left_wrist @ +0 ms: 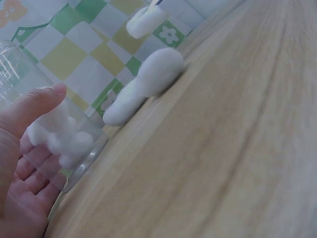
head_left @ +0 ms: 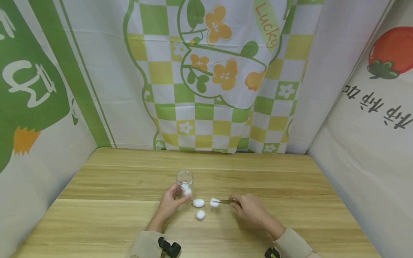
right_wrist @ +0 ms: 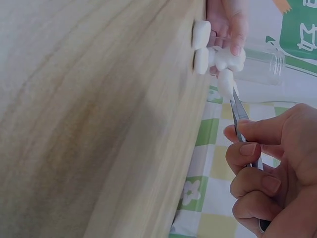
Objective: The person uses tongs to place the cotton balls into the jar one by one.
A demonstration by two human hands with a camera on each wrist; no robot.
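A clear jar (head_left: 185, 179) with several cotton balls inside stands upright on the wooden table. My left hand (head_left: 170, 201) grips it low down, thumb on the near side and fingers around the far side. In my right hand (head_left: 253, 209) are metal tweezers (right_wrist: 239, 116), pinched between thumb and fingers. Their tips hold one cotton ball (head_left: 214, 202) above the table, to the right of the jar. Two more cotton balls lie on the table beside the jar: one farther back (head_left: 198, 203) and one nearer to me (head_left: 200, 215).
The wooden table (head_left: 274, 179) reaches back to a checked, flowered curtain (head_left: 213, 118). Printed cloth walls stand at the left (head_left: 77, 132) and right (head_left: 361, 143). A small black device (head_left: 169, 247) is strapped at my left cuff.
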